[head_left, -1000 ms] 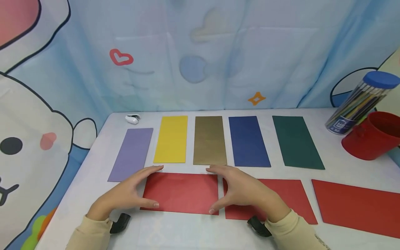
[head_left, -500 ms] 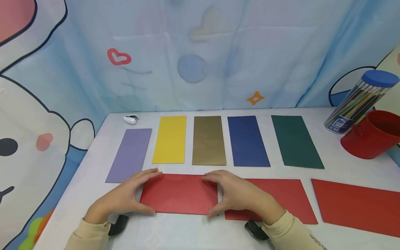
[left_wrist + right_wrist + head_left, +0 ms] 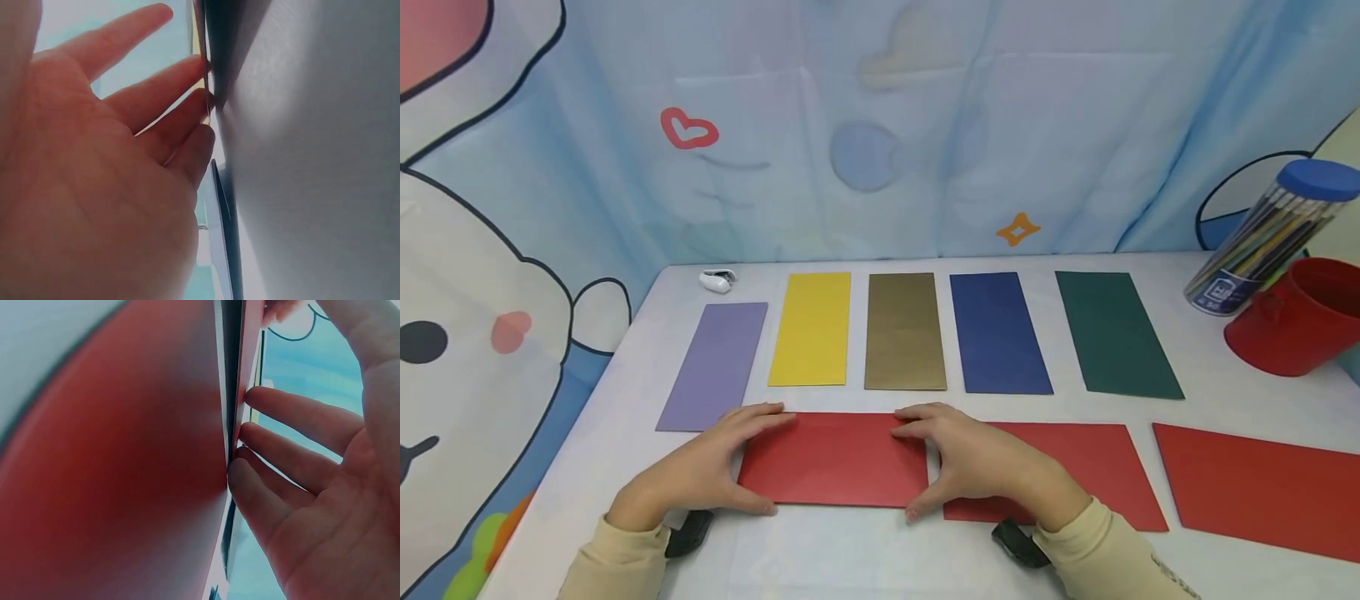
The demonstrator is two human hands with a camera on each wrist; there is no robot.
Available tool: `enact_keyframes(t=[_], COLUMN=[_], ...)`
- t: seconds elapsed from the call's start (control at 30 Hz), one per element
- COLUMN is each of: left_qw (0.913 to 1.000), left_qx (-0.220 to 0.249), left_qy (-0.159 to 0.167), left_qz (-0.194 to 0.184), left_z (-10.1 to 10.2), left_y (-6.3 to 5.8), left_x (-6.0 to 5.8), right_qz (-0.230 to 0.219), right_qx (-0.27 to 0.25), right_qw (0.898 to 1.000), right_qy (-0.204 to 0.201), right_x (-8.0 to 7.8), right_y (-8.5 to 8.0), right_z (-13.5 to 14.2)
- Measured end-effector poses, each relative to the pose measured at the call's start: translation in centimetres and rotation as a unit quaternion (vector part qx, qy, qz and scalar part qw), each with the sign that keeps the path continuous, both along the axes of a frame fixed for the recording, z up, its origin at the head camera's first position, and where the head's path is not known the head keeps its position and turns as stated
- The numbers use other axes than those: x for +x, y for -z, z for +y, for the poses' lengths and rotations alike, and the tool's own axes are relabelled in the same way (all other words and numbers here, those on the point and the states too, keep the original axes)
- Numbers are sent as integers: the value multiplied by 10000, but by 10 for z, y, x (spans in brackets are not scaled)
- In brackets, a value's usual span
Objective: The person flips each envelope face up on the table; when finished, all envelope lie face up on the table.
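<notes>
A red card (image 3: 838,460) lies sideways in front of me, with a hand at each end. My left hand (image 3: 700,468) holds its left end, fingertips on the far edge and thumb at the near edge. My right hand (image 3: 992,462) grips the right end the same way. In the left wrist view, the left fingertips (image 3: 203,128) touch the card's thin edge. The right wrist view shows the right fingertips (image 3: 240,465) against the red edge, a dark strip below it. A second red card (image 3: 1086,467) lies partly under my right forearm, and a third red card (image 3: 1262,492) farther right.
Behind stand out a purple card (image 3: 713,367), yellow card (image 3: 810,329), gold card (image 3: 906,332), blue card (image 3: 1002,333) and green card (image 3: 1118,335). A small white clip-like object (image 3: 717,281) sits back left. A pencil tube (image 3: 1270,237) and red mug (image 3: 1300,321) stand right.
Both hands have come slightly down onto the ends of the near red card, and the fingers now meet its edges. The other cards stay put; the head view shifts a little.
</notes>
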State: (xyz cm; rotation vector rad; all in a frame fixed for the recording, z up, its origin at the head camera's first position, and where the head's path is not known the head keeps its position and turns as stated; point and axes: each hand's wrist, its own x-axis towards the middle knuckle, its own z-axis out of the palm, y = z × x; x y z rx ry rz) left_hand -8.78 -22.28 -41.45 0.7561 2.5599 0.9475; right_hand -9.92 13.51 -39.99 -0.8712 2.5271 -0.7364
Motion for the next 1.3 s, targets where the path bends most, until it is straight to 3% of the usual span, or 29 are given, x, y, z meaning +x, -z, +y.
enact_keyframes(t=[0.3, 0.57, 0.73, 0.87, 1.07, 1.3], left_qw=[9994, 9945, 9822, 9721, 9663, 9699], left_qx=[330, 856, 1348, 1750, 2229, 2140], left_qy=[-100, -593, -1188, -1260, -1058, -1073], left_qz=[6, 102, 553, 925, 732, 440], left_z=[-5, -7, -5, -3, -2, -3], left_y=[-1, -2, -3, -4, -4, -1], left_x=[0, 1, -1, -2, -4, -6], right_qz=[-169, -87, 186, 349, 222, -268], right_qx=[-53, -1199, -2030, -2221, -2240, -2274], right_qw=[9997, 9921, 9790, 9736, 9702, 9650], right_qy=[-194, -353, -42, 385, 890, 1282], right_x=[-1, -6, -8, -10, -9, -11], right_y=[-5, -15, -17, -16, -16, -11], right_z=[6, 14, 13, 12, 11, 10])
